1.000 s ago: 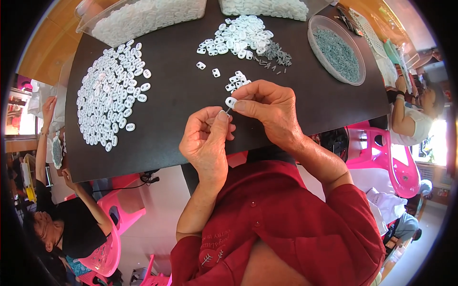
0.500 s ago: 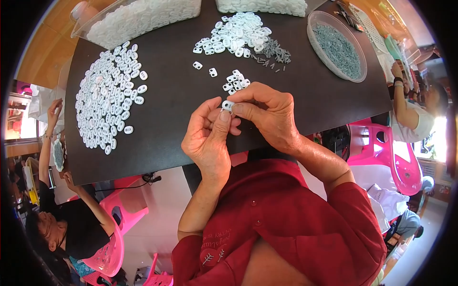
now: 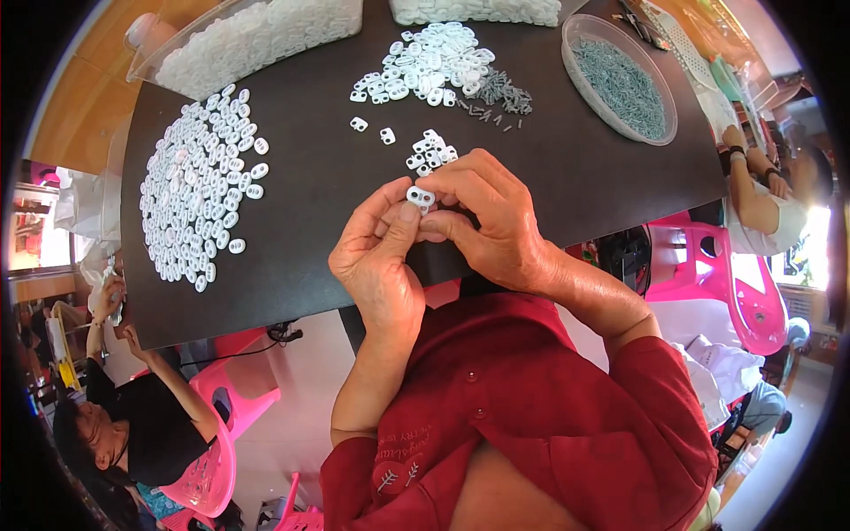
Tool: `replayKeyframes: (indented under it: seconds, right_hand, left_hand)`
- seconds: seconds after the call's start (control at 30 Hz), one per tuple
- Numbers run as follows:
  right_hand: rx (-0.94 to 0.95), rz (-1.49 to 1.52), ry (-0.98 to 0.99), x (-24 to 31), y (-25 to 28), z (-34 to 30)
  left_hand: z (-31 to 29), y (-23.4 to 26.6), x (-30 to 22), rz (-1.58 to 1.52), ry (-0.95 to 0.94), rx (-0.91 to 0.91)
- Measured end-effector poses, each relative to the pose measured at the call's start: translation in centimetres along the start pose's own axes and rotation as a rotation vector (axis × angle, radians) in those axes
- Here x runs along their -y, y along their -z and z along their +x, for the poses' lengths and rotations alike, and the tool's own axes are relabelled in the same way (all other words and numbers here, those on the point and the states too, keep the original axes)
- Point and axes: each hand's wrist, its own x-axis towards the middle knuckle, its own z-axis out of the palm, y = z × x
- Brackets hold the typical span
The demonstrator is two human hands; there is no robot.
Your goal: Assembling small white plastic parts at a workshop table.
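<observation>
In front of my chest, both hands hold a small white plastic piece with two round holes [image 3: 421,196], the look of a cord lock. My left hand [image 3: 382,257] pinches it from below, thumb against its lower edge. My right hand [image 3: 487,217] is closed at its right side, index finger at the upper edge and thumb lower down. What lies behind the piece between the fingers is hidden. Just beyond my fingertips lies a small cluster of white plastic pieces [image 3: 431,152]. Two single white pieces [image 3: 359,124] rest to its upper left.
On the dark table [image 3: 301,195] are a wide spread of white oval pieces [image 3: 190,186], a white heap [image 3: 434,62], and small grey rod-like bits [image 3: 500,93]. A round tub [image 3: 670,128] holds grey-green bits. Clear bins [image 3: 142,66] stand behind. Co-workers sit at both sides.
The white piece has turned in my fingers, so both its holes now face up. My right thumb has slid lower. At left, a co-worker's raised hand has come down.
</observation>
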Motion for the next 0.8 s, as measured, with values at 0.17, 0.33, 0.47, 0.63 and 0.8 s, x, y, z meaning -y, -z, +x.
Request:
replayKeyframes:
  seconds: [0.17,0.33,0.47,0.63,0.8]
  right_hand:
    - [-0.012,-0.081,0.092,-0.2,0.2,0.0]
    - [-0.012,-0.090,0.113,-0.1,0.1,-0.2]
    - [-0.010,-0.063,0.122,-0.2,-0.1,-0.3]
    - [-0.008,-0.039,0.129,-0.1,-0.2,-0.3]
    - [-0.024,-0.032,0.090,0.1,-0.9,-0.7]
  left_hand:
    - [-0.1,0.1,-0.2,0.050,0.010,0.040]
    - [-0.2,0.7,0.0,0.122,-0.053,0.074]
    - [-0.1,1.1,0.1,0.195,-0.110,0.087]
    - [-0.2,1.5,0.3,0.174,-0.146,0.112]
    - [-0.6,1.6,0.9,0.187,-0.202,0.109]
